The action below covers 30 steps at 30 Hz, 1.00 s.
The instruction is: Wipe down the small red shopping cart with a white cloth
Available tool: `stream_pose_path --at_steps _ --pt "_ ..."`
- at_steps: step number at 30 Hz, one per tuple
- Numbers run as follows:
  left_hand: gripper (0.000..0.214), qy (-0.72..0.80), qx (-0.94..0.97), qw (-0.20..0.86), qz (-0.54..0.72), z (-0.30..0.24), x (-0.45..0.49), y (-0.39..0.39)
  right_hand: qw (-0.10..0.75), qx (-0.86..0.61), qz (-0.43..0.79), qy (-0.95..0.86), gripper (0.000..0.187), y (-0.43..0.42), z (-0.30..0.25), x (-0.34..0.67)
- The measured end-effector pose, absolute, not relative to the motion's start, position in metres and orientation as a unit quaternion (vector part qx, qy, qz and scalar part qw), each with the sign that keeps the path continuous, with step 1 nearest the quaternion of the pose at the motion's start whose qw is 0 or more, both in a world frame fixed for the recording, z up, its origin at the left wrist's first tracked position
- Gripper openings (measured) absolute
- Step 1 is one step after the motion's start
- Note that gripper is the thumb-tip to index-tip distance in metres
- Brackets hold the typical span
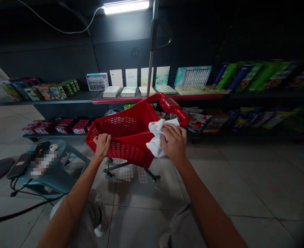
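Note:
A small red shopping cart (pixel 127 146) on black wheels stands in front of me, its basket wall pierced with holes. My left hand (pixel 102 145) is closed over the near rim of the basket, toward its left end. In my right hand (pixel 175 141) is a bunched white cloth (pixel 155 146), pressed to the cart's right end just below the red handle (pixel 173 107). The fingers lie over the cloth and hide part of it.
Behind the cart runs a dark shelf (pixel 77 98) with boxes, booklets, marker sets and bagged goods. To the left, a blue-grey plastic stool (pixel 61 162) bears dark devices, with cables trailing over the tiled floor (pixel 231 186). A metal pole (pixel 151 65) rises behind the cart.

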<state>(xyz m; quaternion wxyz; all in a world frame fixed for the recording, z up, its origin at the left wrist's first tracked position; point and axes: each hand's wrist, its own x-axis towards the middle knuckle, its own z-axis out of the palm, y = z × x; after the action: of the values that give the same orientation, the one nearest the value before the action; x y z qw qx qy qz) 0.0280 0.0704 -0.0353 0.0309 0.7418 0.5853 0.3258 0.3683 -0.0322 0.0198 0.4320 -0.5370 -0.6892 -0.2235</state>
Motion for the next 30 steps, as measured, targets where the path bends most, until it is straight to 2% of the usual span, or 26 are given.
stream_pose_path --at_steps 11,17,21,24,30 --pt "0.031 0.626 0.711 -0.045 0.317 -0.040 0.016 0.075 0.206 -0.649 -0.162 -0.714 0.032 -0.023 0.087 0.341" --pt "0.033 0.597 0.704 -0.063 0.378 -0.034 0.018 0.075 0.161 -0.661 -0.142 -0.719 0.032 -0.036 0.099 0.321" --pt "0.033 0.476 0.771 -0.040 0.422 -0.024 0.041 0.053 0.126 -0.668 -0.089 -0.728 0.032 -0.047 0.111 0.313" --pt "0.035 0.375 0.846 -0.007 0.379 -0.018 0.066 0.031 0.109 -0.636 -0.053 -0.762 0.035 -0.051 0.119 0.310" --pt "0.027 0.398 0.838 0.021 0.372 -0.014 0.080 0.014 0.036 -0.478 0.060 -0.875 0.034 -0.039 0.139 0.319"
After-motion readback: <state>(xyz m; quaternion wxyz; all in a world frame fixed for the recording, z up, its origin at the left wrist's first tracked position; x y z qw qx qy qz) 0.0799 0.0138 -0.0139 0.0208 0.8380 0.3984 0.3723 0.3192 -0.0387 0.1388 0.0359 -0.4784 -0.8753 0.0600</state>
